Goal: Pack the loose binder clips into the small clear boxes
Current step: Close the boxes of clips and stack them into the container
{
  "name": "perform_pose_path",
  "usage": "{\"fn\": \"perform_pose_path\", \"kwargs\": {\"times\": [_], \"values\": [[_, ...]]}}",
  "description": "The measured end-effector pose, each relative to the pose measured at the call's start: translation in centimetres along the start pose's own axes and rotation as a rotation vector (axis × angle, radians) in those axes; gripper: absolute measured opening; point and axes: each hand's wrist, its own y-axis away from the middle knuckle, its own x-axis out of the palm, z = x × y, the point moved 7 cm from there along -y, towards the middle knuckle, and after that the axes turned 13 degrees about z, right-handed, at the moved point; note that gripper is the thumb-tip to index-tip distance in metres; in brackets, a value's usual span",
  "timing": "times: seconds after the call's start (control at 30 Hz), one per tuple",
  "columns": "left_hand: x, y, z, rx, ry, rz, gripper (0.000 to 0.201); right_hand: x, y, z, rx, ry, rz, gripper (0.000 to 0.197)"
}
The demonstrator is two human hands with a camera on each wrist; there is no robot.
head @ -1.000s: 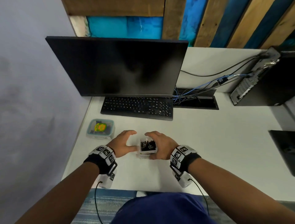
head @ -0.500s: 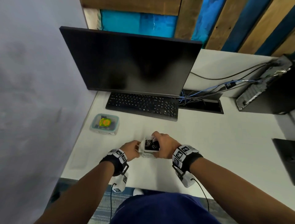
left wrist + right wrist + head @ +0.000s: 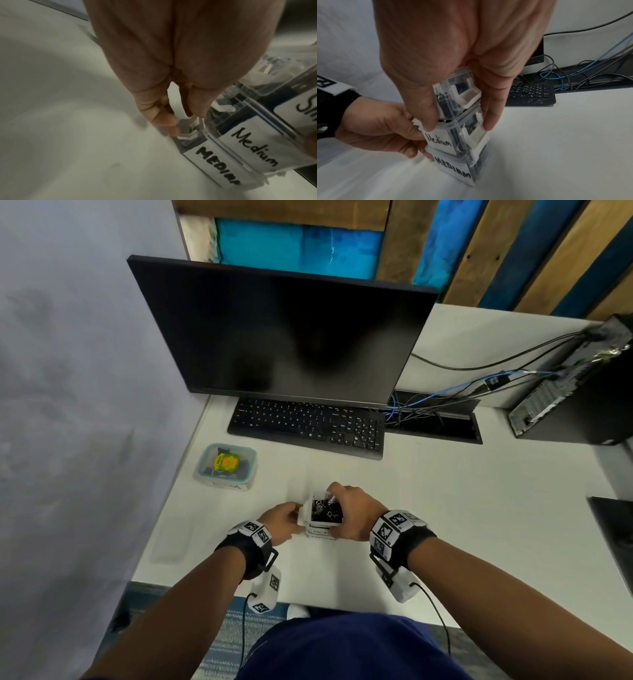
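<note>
Three small clear boxes with white latches stand stacked on the white desk (image 3: 445, 525). The bottom box (image 3: 453, 173) is labelled MEDIUM, the middle box (image 3: 440, 140) Medium. The top box (image 3: 325, 512) shows black binder clips through its lid. My right hand (image 3: 356, 515) comes down over the stack. It grips the upper boxes, thumb at the front and fingers on the far side latches. My left hand (image 3: 284, 522) holds the stack's lower left side. Its fingertips (image 3: 171, 129) are on the bottom box's white latch (image 3: 185, 136). No loose clips are visible on the desk.
A larger clear tub (image 3: 226, 465) with a teal rim and a yellow-green item inside sits to the left. Behind are a black keyboard (image 3: 308, 426) and monitor (image 3: 284, 337). Cables (image 3: 445, 402) and a computer tower (image 3: 582, 392) are at back right. The desk's front edge is close.
My left hand, held spread beside the stack a second ago, has closed in and now holds its left side. My right hand stays on the stack. My head has tilted.
</note>
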Motion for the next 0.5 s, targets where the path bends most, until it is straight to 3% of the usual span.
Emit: {"fn": "perform_pose_path", "kwargs": {"times": [0.2,0.33,0.5], "values": [[0.1,0.4,-1.3,0.060,-0.097,0.044,0.043,0.1,0.0,0.1,-0.002,-0.002,-0.004,0.065],[0.5,0.5,-2.6,0.007,-0.334,0.067,0.026,0.1,0.1,0.3,-0.005,0.006,0.000,0.065],[-0.4,0.2,-1.1,-0.096,-0.317,0.057,0.042,0.1,0.1,0.3,0.001,0.006,0.004,0.066]]}}
